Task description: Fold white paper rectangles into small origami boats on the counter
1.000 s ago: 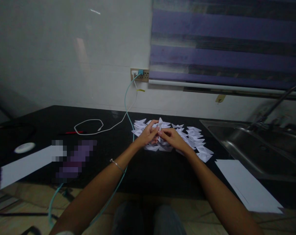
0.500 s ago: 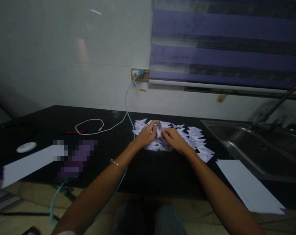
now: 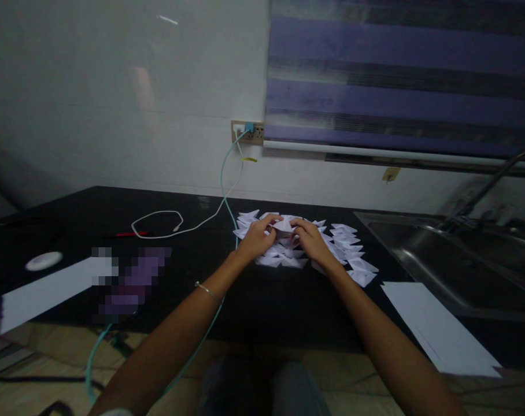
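Between my two hands is a folded white paper boat (image 3: 283, 226), raised a little above other folded paper. My left hand (image 3: 258, 237) grips its left side, fingers bent round the edge. On the opposite side my right hand (image 3: 309, 238) has its fingertips closed on the boat. Several more paper boats (image 3: 281, 257) lie under and around the hands on the black counter. To the right, further boats (image 3: 346, 245) sit in a close column. The fingers cover part of the boat being held.
Flat white paper sheets (image 3: 436, 329) lie at the right, beside a steel sink (image 3: 401, 260). At left are a white paper strip (image 3: 54, 289), a blurred purple item (image 3: 136, 283), a white round object (image 3: 44, 261) and a red pen (image 3: 130, 234). A teal cable (image 3: 222, 173) crosses the counter.
The folded paper stood upright as a narrow piece between my fingers; now it is turned and spread wider as a boat shape. My right fingers have shifted to its far right edge.
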A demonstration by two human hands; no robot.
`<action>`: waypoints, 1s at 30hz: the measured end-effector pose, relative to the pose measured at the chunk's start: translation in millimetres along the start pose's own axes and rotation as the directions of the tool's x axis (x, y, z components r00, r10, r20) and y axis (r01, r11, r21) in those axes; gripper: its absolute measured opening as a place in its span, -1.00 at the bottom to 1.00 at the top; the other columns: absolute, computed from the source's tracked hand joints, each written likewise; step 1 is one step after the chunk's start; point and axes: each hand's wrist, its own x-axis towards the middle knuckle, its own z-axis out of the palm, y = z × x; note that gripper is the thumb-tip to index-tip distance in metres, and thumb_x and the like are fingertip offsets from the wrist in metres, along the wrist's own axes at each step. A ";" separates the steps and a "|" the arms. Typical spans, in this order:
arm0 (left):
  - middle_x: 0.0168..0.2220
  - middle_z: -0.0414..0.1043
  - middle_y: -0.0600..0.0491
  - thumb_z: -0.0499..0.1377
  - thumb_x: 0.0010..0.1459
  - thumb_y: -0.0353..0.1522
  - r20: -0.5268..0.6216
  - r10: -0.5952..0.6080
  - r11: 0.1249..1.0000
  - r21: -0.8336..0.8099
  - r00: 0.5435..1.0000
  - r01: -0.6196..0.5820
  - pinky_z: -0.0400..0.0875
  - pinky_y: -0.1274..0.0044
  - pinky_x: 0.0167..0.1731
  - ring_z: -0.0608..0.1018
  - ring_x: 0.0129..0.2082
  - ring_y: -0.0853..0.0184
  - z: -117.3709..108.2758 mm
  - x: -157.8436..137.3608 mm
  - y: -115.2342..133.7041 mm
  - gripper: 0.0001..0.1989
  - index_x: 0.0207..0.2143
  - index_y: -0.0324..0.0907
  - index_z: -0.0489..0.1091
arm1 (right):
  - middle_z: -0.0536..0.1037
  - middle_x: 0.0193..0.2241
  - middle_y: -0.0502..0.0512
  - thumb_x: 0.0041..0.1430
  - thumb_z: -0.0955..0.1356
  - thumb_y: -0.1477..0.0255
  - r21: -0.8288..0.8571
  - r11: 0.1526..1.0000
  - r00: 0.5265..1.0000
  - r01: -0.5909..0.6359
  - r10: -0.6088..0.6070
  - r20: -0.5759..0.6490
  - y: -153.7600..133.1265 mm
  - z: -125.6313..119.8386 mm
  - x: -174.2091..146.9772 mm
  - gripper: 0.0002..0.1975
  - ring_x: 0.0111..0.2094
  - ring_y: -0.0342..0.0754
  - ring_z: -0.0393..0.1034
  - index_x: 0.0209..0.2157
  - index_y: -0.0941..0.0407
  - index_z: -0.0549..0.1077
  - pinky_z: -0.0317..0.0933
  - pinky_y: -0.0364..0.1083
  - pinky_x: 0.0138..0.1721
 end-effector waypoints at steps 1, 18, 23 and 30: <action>-0.18 0.53 0.00 0.05 0.14 -0.55 -0.003 0.031 0.999 0.041 1.000 -0.031 0.49 0.52 -0.27 0.58 -0.33 0.38 -0.5 -0.4 -1.0 -0.64 -0.03 -0.19 0.40 | 0.50 -0.41 0.06 0.11 0.19 0.44 0.099 0.994 0.999 -0.039 0.038 0.008 0.4 0.0 0.5 -0.79 -0.44 -0.06 0.38 -0.36 0.13 0.45 0.25 -0.12 -0.43; -0.17 0.42 0.00 0.17 0.14 -0.29 0.197 -0.067 0.936 -0.327 0.978 0.130 0.39 0.56 -0.42 0.51 -0.39 0.37 -8.6 -1.1 8.6 -0.52 0.09 -0.15 0.14 | 0.62 -0.39 0.14 -0.14 0.55 0.22 0.351 0.912 0.974 -0.211 0.228 -0.007 -0.1 1.0 1.7 -0.60 -0.45 -0.08 0.47 -0.30 0.19 0.55 0.35 -0.10 -0.39; -0.51 0.34 0.14 0.00 0.27 -0.04 0.254 -0.185 0.902 -0.340 0.949 0.267 0.32 0.58 -0.53 0.41 -0.59 0.43 -0.1 1.0 14.5 -0.61 -0.32 -0.19 0.26 | 0.59 -0.46 0.12 -0.14 0.54 0.19 0.341 0.927 0.977 -0.156 0.197 -0.088 -4.2 -0.8 0.5 -0.63 -0.50 -0.09 0.41 -0.39 0.17 0.52 0.27 -0.12 -0.47; -0.67 0.24 0.18 -0.08 0.32 -0.03 0.215 -0.183 0.959 -0.178 0.959 0.223 0.20 0.59 -0.63 0.36 -0.68 0.43 2.2 -1.9 12.8 -0.52 -0.43 -0.20 0.32 | 0.39 -0.62 -0.04 -0.08 0.51 0.14 0.234 0.966 0.994 -0.108 0.109 0.008 -9.8 0.6 -4.0 -0.62 -0.60 -0.21 0.17 -0.55 0.17 0.43 0.00 -0.18 -0.58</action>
